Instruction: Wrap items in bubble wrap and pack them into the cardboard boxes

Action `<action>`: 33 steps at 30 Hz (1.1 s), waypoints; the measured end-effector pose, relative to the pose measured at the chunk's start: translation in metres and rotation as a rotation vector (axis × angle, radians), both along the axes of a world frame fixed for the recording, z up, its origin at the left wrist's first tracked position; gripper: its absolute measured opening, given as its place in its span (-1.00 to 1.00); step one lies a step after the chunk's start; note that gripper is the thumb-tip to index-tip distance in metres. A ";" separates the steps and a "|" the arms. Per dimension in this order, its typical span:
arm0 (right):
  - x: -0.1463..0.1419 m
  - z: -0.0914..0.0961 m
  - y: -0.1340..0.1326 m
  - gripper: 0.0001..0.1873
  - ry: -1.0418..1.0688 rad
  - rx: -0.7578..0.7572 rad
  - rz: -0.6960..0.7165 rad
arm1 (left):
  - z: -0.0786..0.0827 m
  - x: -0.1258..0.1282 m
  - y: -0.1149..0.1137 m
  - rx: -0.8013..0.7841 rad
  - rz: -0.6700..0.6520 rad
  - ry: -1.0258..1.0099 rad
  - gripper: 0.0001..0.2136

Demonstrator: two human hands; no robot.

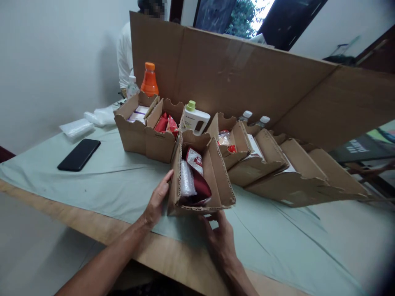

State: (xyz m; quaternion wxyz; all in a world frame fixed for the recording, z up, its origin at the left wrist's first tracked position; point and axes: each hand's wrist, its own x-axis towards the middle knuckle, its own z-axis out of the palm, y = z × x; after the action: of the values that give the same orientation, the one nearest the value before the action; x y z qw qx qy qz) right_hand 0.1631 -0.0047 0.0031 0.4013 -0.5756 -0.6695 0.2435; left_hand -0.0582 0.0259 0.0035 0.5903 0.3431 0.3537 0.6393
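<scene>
Two bare hands are nearest, at the lower centre of the frame. The left hand (156, 202) lies along the left wall of one open cardboard box (219, 174), fingers extended rather than closed round it. The right hand (221, 236) has its fingers bent at the box's near lower edge; whether it grips there I cannot tell. Side and front contact together seem meant to steady the box, which sits mid-frame with its open top facing the camera.

Inside are three things that I can count: one bubble-wrapped item (187, 181), one white-and-red packet (195, 159) and one dark red pouch (203, 190), pressed to the left, probably because they lean on that wall.

Outward, two filled cartons (135, 137) stand side by side at centre left, and at least four filled cartons (268, 174) run toward the right edge; overlap hides the exact number. Five bottles show: one white with a green cap (196, 119), one orange (149, 82), one clear at upper left (132, 87) and two white-capped ones (246, 116) behind the right row.

At left, one black phone (79, 155) and at least two plastic-wrapped bundles (77, 128) rest on green cloth (123, 187). A tall cardboard panel (216, 70) stands behind, perhaps as a screen; one person's white sleeve (124, 55) shows at upper left.
</scene>
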 end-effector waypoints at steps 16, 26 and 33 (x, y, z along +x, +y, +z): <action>-0.021 -0.004 0.062 -0.77 0.034 0.067 0.043 | -0.012 -0.008 0.006 0.184 0.030 0.247 -0.21; -0.019 -0.020 0.075 -0.73 0.198 0.011 0.088 | 0.014 -0.017 0.045 -0.005 0.249 1.147 -0.58; -0.019 -0.021 0.076 -0.78 0.229 0.046 0.110 | 0.026 -0.008 0.095 -0.136 0.350 1.271 -0.89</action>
State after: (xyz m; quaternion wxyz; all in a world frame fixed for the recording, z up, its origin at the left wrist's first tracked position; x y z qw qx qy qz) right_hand 0.1439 0.0712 -0.0182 0.4745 -0.4968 -0.6554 0.3139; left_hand -0.0666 0.1206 0.0298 0.1747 0.5530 0.7230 0.3753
